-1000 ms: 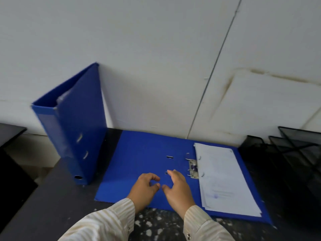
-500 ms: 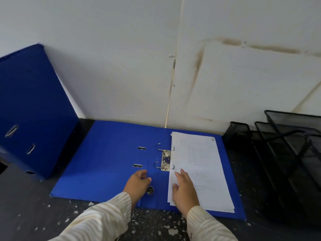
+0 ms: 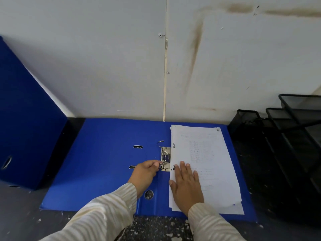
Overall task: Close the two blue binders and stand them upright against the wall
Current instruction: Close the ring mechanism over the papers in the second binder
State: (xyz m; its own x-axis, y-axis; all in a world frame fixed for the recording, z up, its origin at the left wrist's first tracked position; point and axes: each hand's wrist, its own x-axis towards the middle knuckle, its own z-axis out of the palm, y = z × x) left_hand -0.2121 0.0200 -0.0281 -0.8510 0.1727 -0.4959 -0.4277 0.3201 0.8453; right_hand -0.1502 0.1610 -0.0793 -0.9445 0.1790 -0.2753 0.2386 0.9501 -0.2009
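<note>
One blue binder (image 3: 107, 162) lies open and flat on the tabletop, its far edge at the wall, metal ring mechanism (image 3: 165, 159) exposed, white sheets (image 3: 205, 164) on its right half. The other blue binder (image 3: 26, 122) stands closed at the left, leaning toward the wall.

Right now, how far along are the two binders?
Done: one binder stands closed against the wall. In hand: the other binder lies open; the left hand is at the ring clip and the right hand presses the papers. Left: close it and stand it up.
</note>
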